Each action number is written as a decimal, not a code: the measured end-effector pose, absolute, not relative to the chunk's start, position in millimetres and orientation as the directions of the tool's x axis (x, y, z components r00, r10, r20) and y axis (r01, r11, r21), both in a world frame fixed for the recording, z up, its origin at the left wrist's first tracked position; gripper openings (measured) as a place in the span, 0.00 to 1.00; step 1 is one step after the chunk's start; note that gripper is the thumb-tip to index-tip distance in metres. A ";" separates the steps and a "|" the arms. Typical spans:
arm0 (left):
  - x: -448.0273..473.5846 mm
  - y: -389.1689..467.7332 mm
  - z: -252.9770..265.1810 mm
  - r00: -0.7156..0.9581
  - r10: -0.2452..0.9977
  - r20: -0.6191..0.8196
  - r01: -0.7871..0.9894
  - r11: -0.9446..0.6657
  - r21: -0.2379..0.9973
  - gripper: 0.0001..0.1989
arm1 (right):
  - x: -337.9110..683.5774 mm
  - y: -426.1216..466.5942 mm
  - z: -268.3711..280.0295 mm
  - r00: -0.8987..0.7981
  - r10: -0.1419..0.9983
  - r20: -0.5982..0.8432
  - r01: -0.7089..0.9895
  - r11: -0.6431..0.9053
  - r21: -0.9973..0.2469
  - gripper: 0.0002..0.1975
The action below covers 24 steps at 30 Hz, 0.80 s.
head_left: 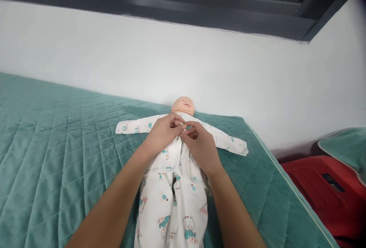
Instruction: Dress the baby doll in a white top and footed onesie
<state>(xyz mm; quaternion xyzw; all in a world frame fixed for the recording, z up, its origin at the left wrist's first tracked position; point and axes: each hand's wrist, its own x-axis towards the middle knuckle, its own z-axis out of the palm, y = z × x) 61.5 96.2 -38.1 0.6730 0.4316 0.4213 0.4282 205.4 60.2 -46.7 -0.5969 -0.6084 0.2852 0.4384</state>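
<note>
A baby doll lies on its back with its head near the wall. It wears a white printed baby jacket with both sleeves spread wide, and white printed pants. At the upper chest, my left hand pinches the jacket's front edge between thumb and fingers. My right hand meets it there, its fingertips also closed on the jacket's front. Below the hands, the jacket's front flap hangs loose over the waist. Whatever fastener may be between the fingertips is hidden.
A green quilted bed cover lies under the doll. Behind it rises a white wall below a dark window frame with metal bars. Beyond the bed's right edge stands a red plastic case, with green cloth beside it.
</note>
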 end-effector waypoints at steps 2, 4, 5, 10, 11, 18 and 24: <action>63.8 95.6 -38.1 0.243 0.950 0.194 0.275 -0.259 0.926 0.09 | 204.0 58.6 -46.0 0.092 0.972 0.216 0.513 0.140 -0.847 0.15; 64.0 95.8 -38.2 0.225 0.955 0.193 0.297 -0.256 0.920 0.10 | 202.9 57.4 -45.7 0.085 0.972 0.219 0.539 0.140 -0.831 0.16; 63.3 96.1 -38.2 0.224 0.954 0.198 0.307 -0.262 0.915 0.10 | 202.5 56.9 -45.6 0.082 0.973 0.217 0.551 0.137 -0.823 0.16; 57.7 97.2 -36.5 0.262 0.944 0.200 0.329 -0.283 0.901 0.09 | 202.8 55.9 -44.3 0.063 0.978 0.200 0.588 0.126 -0.799 0.16; 56.5 97.1 -36.0 0.267 0.944 0.196 0.323 -0.279 0.905 0.09 | 203.7 55.4 -43.3 0.057 0.979 0.194 0.585 0.125 -0.802 0.16; 48.3 97.3 -33.3 0.276 0.939 0.204 0.297 -0.285 0.911 0.09 | 211.2 38.9 -23.8 0.033 0.988 0.151 0.688 0.087 -0.720 0.17; 50.0 94.0 -30.3 0.309 0.926 0.214 0.322 -0.314 0.893 0.09 | 194.6 18.8 -10.9 0.020 0.993 0.115 0.921 0.026 -0.388 0.09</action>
